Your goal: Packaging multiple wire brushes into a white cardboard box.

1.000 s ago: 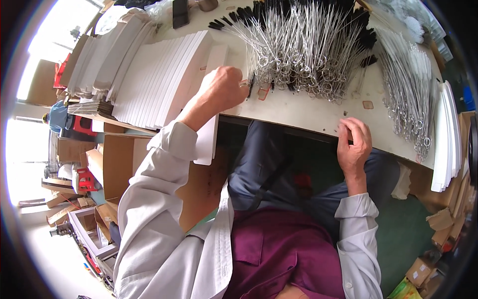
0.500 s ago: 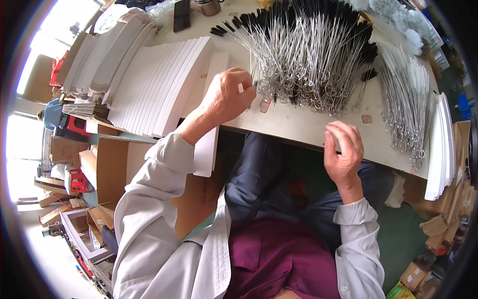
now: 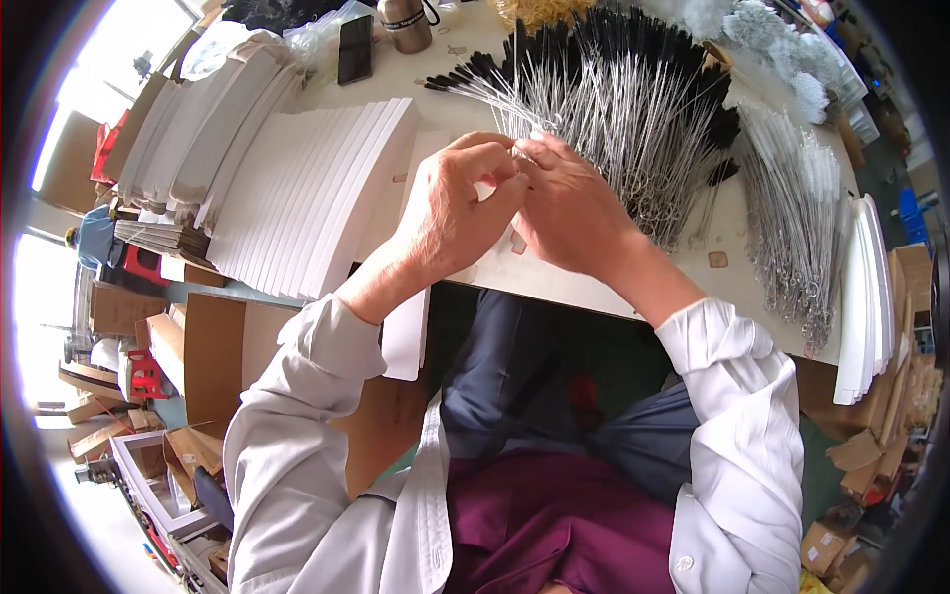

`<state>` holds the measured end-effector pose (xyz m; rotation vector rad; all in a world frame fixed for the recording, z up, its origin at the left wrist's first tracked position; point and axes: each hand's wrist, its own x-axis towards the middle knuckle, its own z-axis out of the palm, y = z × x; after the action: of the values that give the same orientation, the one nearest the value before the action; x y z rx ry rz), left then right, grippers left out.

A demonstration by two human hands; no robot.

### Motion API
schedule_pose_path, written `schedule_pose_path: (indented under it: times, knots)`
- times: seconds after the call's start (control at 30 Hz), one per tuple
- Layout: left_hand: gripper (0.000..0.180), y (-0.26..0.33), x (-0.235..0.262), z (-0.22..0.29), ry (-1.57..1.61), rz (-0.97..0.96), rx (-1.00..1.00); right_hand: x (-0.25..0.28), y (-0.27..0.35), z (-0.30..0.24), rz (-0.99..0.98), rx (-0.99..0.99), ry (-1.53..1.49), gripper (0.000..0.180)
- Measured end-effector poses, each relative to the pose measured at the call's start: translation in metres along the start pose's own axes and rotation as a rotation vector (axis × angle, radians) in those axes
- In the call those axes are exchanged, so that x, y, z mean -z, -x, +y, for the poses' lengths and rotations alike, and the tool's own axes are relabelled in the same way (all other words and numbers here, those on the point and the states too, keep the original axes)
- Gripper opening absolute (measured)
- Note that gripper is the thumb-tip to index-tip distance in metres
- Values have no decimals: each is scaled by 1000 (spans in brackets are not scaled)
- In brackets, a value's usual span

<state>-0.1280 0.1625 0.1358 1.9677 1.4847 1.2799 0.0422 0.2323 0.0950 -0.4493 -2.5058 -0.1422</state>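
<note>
My left hand (image 3: 463, 210) is closed in a pinch at the near left side of a big pile of thin wire brushes (image 3: 643, 109) with black bristle ends and looped wire handles. Against its fingertips rests my right hand (image 3: 576, 213), its fingers pressed together as well. Whatever sits between the fingers is too small and hidden to make out. Both hands hover over the near edge of the table (image 3: 604, 292). To the right lies a second bundle of wire-handled brushes (image 3: 797, 213), pale at the far ends, with loops pointing toward me.
Rows of white flat cartons (image 3: 307, 188) stand on the left. A phone (image 3: 355, 49) and a metal cup (image 3: 406, 25) sit at the back. More white strips (image 3: 871, 297) lean at the right edge. An open brown cardboard box (image 3: 215, 346) stands below left.
My right hand has come up and left from the table edge to meet my left hand. The left hand has stayed nearly in place, still pinched. The view has shifted slightly.
</note>
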Motion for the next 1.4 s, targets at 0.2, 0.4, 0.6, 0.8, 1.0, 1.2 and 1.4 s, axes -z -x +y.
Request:
schedule_pose_path:
  times: [0.2,0.4,0.6,0.8,1.0,1.2,1.4]
  knots:
    - [12,13,8,8,-25,-90,-38,-9,-9,19,-198,-122,188,46]
    - [8,21,32,24,92,-88,35,-24,3,26,-162,-193,132,54]
    - [10,25,65,51,301,38,232,-29,2,26,-179,-238,118,55]
    - [25,9,111,55,485,179,52,-29,1,28,-186,-254,110,54]
    - [26,-1,155,61,719,212,6,-28,1,27,-174,-254,81,48]
    - [29,10,166,65,911,241,-68,-14,10,29,-68,-210,84,39]
    - [32,27,182,94,1007,286,-207,20,16,-24,35,-200,-132,29]
